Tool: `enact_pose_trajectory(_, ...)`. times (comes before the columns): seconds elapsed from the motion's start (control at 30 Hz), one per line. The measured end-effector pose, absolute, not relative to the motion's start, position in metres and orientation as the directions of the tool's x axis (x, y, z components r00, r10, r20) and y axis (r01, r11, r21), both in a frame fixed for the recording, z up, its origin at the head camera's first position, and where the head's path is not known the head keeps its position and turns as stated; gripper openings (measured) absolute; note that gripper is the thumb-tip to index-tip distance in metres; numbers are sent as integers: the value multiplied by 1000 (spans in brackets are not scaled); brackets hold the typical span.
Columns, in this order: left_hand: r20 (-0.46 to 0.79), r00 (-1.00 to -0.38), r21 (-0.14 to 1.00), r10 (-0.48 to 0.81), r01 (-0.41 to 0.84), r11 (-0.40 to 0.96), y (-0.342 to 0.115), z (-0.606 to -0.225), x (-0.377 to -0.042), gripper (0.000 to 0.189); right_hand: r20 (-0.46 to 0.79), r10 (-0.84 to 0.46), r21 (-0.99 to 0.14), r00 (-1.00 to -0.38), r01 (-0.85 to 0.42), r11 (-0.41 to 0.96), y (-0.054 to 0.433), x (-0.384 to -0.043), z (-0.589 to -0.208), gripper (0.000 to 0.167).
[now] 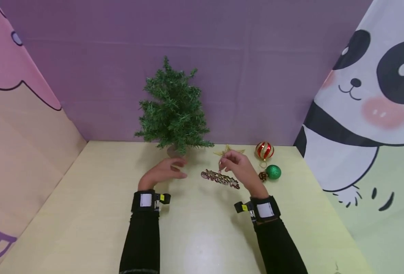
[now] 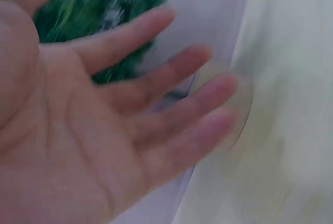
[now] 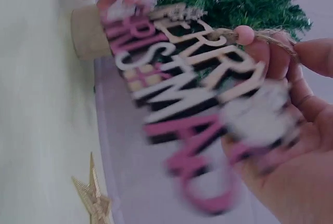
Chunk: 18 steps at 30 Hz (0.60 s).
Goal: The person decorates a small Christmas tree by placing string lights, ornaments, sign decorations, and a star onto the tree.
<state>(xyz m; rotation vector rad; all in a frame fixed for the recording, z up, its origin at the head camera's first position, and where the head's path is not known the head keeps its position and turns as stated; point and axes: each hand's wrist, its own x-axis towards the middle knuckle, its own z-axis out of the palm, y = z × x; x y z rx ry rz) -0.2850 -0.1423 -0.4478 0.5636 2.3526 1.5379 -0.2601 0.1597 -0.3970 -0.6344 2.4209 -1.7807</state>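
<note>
A small green artificial Christmas tree [image 1: 174,106] stands upright on a round base [image 1: 175,151] near the back of the table. My right hand [image 1: 239,167] pinches the twine loop [image 3: 278,41] of a "Merry Christmas" sign [image 1: 220,179], which hangs tilted above the table. A pink bead [image 3: 244,35] sits on that twine. Close to the tree's base, my left hand [image 1: 164,173] holds nothing. Its fingers are spread and nearly straight in the left wrist view, where the tree [image 2: 99,21] appears blurred behind them.
Behind the right hand lies a gold star [image 1: 239,151], partly hidden. To its right are a red-and-gold striped ball [image 1: 264,150], a green glitter ball [image 1: 273,172] and a small pinecone [image 1: 263,176]. A purple cloth wall [image 1: 256,76] borders the table's back edge.
</note>
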Motion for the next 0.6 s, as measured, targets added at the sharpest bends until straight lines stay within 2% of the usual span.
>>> enact_pose_trajectory(0.1, 32, -939, 926, 343, 157, 342, -161, -450, -291, 62, 234, -381, -912, -894, -338, 231, 155, -261, -391, 28)
enact_pose_trajectory(0.17, 56, -968, 925, 243, 142, 352, -168, -455, -296, 72, 268, -384, -908, -883, -365, 205, 152, -262, -386, 28)
enact_pose_trajectory(0.3, 66, -993, 937, 98, 96, 336, -169, -465, -307, 91, 303, -377, -911, -876, -382, 155, 145, -263, -371, 26)
enact_pose_trajectory(0.37, 84, -993, 962, 80, 102, 254, -165, -470, -313, 94, 316, -383, -906, -868, -396, 151, 139, -262, -360, 25)
enact_pose_trajectory(0.4, 88, -992, 981, 92, 102, 163, -163, -471, -316, 91, 322, -390, -900, -863, -407, 156, 137, -260, -353, 24)
enact_pose_trajectory(0.43, 85, -988, 996, 127, 85, -7, -160, -472, -318, 86, 326, -399, -893, -857, -418, 168, 134, -259, -347, 23)
enact_pose_trajectory(0.5, 52, -978, 936, 200, -23, -352, -155, -475, -324, 76, 344, -423, -872, -838, -452, 187, 129, -257, -333, 22)
enact_pose_trajectory(0.53, 27, -967, 808, 254, -129, -575, -152, -477, -326, 75, 352, -435, -856, -829, -473, 208, 128, -257, -325, 21)
enact_pose_trajectory(0.57, 1, -953, 630, 302, -234, -741, -150, -478, -329, 74, 360, -449, -838, -818, -495, 230, 126, -257, -318, 21)
enact_pose_trajectory(0.6, -23, -939, 434, 342, -318, -843, -148, -480, -332, 71, 364, -461, -823, -810, -511, 248, 125, -257, -311, 20)
